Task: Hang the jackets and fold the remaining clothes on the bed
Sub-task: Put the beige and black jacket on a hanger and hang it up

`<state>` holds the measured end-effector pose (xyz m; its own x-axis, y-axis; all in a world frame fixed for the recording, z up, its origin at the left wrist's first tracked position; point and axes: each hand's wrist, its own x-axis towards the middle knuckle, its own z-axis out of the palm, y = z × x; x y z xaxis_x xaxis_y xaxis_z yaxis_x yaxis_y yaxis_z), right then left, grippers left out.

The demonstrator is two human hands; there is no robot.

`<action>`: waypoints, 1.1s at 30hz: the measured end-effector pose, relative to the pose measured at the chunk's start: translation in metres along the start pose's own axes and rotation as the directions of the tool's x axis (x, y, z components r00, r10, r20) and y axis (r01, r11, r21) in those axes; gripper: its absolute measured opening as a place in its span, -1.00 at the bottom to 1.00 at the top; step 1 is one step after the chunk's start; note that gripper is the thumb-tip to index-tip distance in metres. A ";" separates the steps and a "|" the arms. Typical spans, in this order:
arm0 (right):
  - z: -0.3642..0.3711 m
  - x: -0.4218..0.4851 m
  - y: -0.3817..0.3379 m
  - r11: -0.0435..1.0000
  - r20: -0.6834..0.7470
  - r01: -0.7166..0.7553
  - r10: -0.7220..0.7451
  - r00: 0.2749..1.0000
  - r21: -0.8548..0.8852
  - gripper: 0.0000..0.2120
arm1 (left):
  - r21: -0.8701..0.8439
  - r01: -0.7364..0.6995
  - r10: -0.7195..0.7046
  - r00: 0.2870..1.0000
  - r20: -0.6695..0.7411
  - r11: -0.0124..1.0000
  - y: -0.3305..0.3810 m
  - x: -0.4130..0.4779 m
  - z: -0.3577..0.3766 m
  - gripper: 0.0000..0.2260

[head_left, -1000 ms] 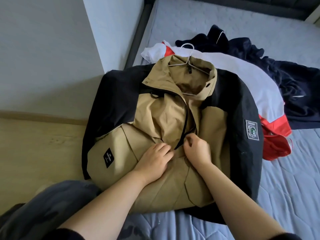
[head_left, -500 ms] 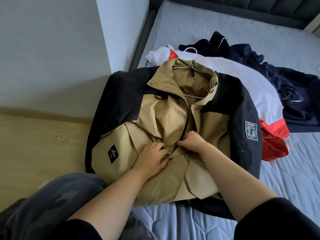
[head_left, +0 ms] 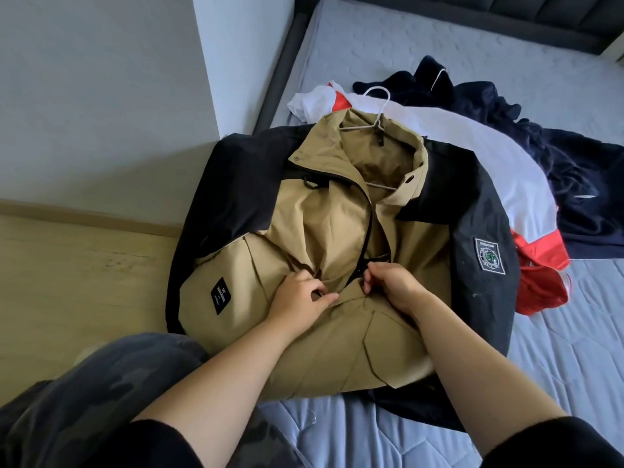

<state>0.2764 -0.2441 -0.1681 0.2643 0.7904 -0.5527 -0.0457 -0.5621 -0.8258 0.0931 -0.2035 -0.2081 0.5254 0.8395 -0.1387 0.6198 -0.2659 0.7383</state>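
Zipping-up time! The tan-and-black jacket (head_left: pixel 324 238) lies dead centre on the near corner of the bed (head_left: pixel 557 359), with a white hanger (head_left: pixel 378 106) already in its collar at 12 o'clock. The left hand (head_left: pixel 299 300) pinches the tan front with curled fingers. The right hand (head_left: pixel 393 287) pinches the foot of the zip (head_left: pixel 369 224), probably the slider, though that's hidden. Next, I reckon: hold the hem taut and pull toward the collar. At 2 o'clock a white-and-red garment (head_left: pixel 472 157) and a navy one (head_left: pixel 591 184) wait. There's wooden floor (head_left: pixel 67 282) at 9 and grey wall (head_left: pixel 101 96) at 10.

Soft, dim daylight; sharp focus, wide-angle bending at edges.
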 end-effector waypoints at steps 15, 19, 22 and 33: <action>0.014 -0.056 -0.065 0.539 0.130 0.538 -0.618 0.775 -0.648 -0.69 | -0.124 -0.028 0.040 0.994 0.101 0.992 0.066 0.009 -0.032 -0.83; 0.014 -0.065 -0.078 0.559 0.143 0.545 -0.605 0.783 -0.625 -0.62 | -0.575 0.140 0.006 0.969 0.245 0.806 0.065 -0.002 -0.048 -0.92; 0.015 -0.070 -0.079 0.580 0.137 0.516 -0.571 0.809 -0.630 -0.62 | -0.625 0.175 -0.038 0.973 0.227 0.760 0.066 -0.007 -0.051 -0.90; 0.027 -0.086 -0.088 0.223 0.150 0.308 -0.530 0.834 -0.925 -0.78 | -0.364 0.140 -0.054 0.970 0.235 0.921 0.069 -0.015 -0.080 -0.96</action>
<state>0.2316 -0.2559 -0.0510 0.1004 0.9941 -0.0400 0.9622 -0.1073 -0.2502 0.0813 -0.1968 -0.1024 0.6135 0.7175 -0.3301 0.4322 0.0448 0.9007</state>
